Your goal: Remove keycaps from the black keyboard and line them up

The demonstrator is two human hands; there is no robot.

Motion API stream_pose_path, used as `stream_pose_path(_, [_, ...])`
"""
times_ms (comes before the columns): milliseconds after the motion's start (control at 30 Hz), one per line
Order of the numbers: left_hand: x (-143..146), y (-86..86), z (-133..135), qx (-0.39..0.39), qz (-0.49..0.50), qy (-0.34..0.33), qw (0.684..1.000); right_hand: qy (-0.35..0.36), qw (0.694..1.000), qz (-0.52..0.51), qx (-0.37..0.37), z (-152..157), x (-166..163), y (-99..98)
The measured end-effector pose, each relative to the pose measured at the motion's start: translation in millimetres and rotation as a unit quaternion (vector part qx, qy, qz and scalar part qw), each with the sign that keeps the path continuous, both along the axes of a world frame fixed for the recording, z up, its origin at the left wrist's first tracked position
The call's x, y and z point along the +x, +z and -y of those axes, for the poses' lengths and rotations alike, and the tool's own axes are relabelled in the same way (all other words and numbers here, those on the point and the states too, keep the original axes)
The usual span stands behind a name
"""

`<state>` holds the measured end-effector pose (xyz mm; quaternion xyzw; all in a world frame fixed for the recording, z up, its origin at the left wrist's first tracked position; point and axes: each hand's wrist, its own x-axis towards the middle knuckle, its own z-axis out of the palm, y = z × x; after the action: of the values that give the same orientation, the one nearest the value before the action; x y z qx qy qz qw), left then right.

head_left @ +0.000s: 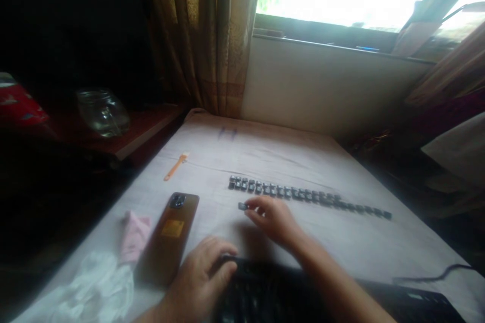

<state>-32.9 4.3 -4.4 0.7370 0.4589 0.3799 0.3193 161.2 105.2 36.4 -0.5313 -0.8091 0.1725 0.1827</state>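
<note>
A black keyboard (273,287) lies at the near edge of the view, its lower part cut off. My left hand (202,272) grips its upper left corner between thumb and fingers. Farther out, my right hand (271,217) pinches a small dark keycap (242,206) just in front of the rows. Two rows of black keycaps (288,192) run across the cloth, and the nearer row reaches farther right. Blur hides any lettering on them.
Left of the keyboard lie a brown phone (172,242), a pink cloth (135,234) and a crumpled white cloth (100,287). An orange-handled brush (176,166) rests farther back. A glass jar (103,113) stands on a wooden ledge. A cable (435,277) curves at right.
</note>
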Motion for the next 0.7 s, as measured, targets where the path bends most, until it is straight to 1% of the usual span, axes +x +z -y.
stream_pose_path(100, [0.1,1.1,0.3,-0.012,-0.001,0.000,1.000,0.008,0.999,0.044,-0.002,-15.3,-13.9,-5.5])
stream_pose_path(233, [0.6,2.7,-0.2,-0.013,0.006,-0.004,1.000,0.007,0.998,0.054,0.007,-25.3,-25.4,-13.9])
stream_pose_path(400, [0.6,5.7,-1.0,-0.003,0.008,-0.007,1.000,-0.007,0.998,0.067,0.013,-30.7,-31.5,-18.6])
stream_pose_path(700, [0.5,3.3,-0.3,-0.005,0.010,-0.004,1.000,-0.006,0.996,0.082,0.018,-32.8,-33.9,-19.0])
